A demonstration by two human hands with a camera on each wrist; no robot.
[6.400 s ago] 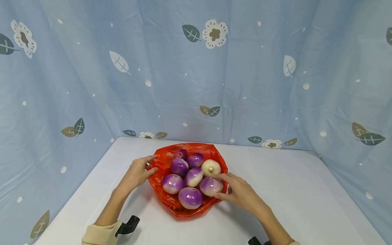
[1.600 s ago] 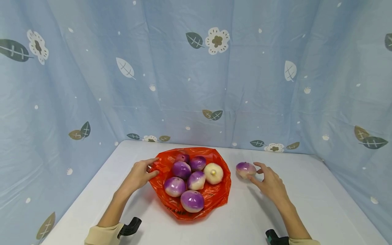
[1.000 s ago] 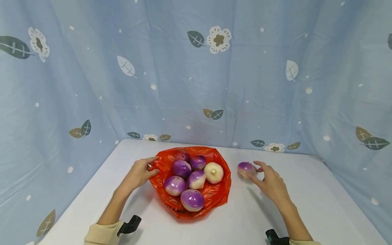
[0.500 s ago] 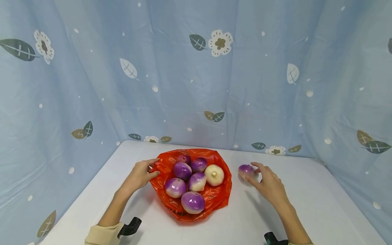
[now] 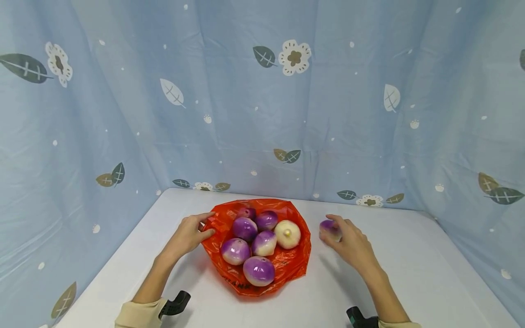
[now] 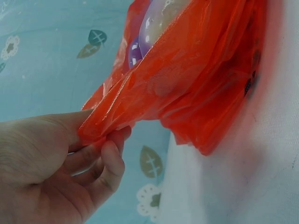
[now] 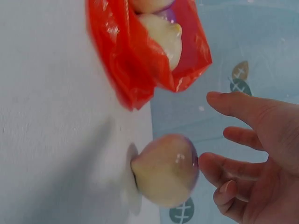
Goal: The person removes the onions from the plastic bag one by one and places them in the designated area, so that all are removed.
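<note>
An open red plastic bag (image 5: pixel 289 266) stands mid-table, holding several shiny purple-and-white turnips (image 5: pixel 258 271). At its left rim, my left hand (image 5: pixel 184 234) pinches the bag's edge between thumb and fingers; the left wrist view shows the red film (image 6: pixel 140 93) drawn out to those fingertips. To the right of the bag, a single turnip (image 5: pixel 328 228) rests on the table, partly hidden behind my right hand (image 5: pixel 352 243). In the right wrist view, that turnip (image 7: pixel 166 172) sits in front of the fingers, which are spread apart and grip nothing. Whether a fingertip touches it I cannot tell.
The white table (image 5: pixel 410 273) extends on both sides of the bag. Blue patterned cloth (image 5: pixel 229 91) hangs behind it and along the sides. A black wrist mount (image 5: pixel 176 304) shows by the left sleeve.
One turnip has gone from the bag's right side to the table on the right. My right hand has since come off it and shifted left. The left hand keeps its place at the rim.
</note>
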